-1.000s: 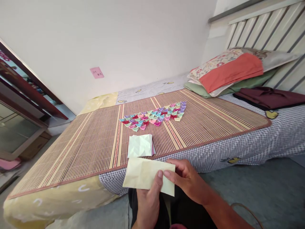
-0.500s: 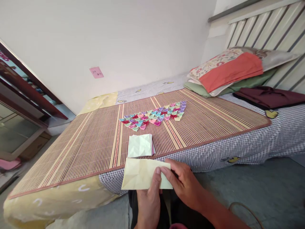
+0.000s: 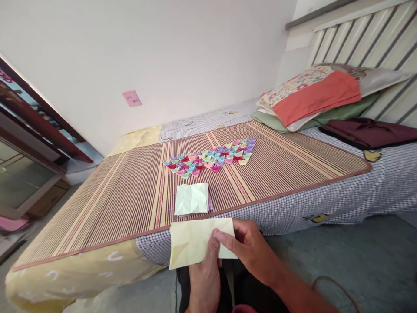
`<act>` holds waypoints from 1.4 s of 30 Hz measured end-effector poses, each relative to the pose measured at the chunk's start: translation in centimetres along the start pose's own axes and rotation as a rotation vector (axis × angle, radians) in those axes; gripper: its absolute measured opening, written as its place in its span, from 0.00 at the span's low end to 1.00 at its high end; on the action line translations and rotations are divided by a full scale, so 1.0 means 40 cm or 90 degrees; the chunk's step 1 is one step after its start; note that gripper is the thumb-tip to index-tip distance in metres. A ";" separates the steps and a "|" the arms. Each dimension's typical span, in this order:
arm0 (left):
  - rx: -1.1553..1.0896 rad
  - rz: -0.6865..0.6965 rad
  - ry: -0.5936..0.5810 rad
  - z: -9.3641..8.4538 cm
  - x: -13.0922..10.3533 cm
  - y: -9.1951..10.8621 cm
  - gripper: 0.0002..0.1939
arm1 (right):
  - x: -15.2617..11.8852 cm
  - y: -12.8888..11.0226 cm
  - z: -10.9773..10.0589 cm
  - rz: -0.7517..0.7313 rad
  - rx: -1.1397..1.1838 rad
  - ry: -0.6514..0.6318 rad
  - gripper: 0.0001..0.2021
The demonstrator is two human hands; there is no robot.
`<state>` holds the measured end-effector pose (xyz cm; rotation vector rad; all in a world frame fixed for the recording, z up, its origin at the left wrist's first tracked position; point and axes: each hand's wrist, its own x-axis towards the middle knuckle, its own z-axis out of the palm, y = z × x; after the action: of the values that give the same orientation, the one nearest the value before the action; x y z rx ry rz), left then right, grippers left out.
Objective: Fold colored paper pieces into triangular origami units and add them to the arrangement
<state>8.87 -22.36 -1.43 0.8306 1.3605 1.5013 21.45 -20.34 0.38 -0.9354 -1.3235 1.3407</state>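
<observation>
Mid-frame on the mat (image 3: 127,187), folded papers (image 3: 211,156); just below, paper stack (image 3: 191,198); lower centre, paper sheet (image 3: 190,241); upper right, pillows (image 3: 317,99).

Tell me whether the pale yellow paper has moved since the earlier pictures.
Yes: the pale yellow paper has tilted, its left end dropping in view, away from the creased paper stack.

Head view looks forward and down over the bed (image 3: 293,206), perhaps wide-angled.

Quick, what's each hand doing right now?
Left hand: closed on the pale yellow paper, thumb on top.
Right hand: closed on the same paper's right end, its thumb beside the left thumb.
</observation>
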 end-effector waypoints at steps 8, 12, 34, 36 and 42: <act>-0.037 -0.062 -0.014 -0.017 0.021 -0.011 0.25 | 0.000 0.013 -0.006 -0.031 -0.048 0.001 0.15; -0.035 -0.052 0.026 -0.044 0.044 0.003 0.25 | -0.004 0.021 -0.014 -0.036 -0.095 0.023 0.18; -0.166 -0.052 -0.057 -0.008 0.040 -0.031 0.17 | 0.008 0.028 -0.007 0.042 0.123 -0.044 0.15; -0.171 -0.045 -0.022 -0.007 0.040 -0.022 0.17 | 0.006 0.030 -0.012 0.035 0.100 -0.027 0.15; -0.104 0.001 0.050 -0.006 0.033 -0.016 0.20 | 0.010 0.042 -0.013 0.034 0.093 -0.008 0.15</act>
<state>8.31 -21.25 -2.23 0.6762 1.2742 1.6381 21.64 -19.67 -1.29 -0.8680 -1.1990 1.4650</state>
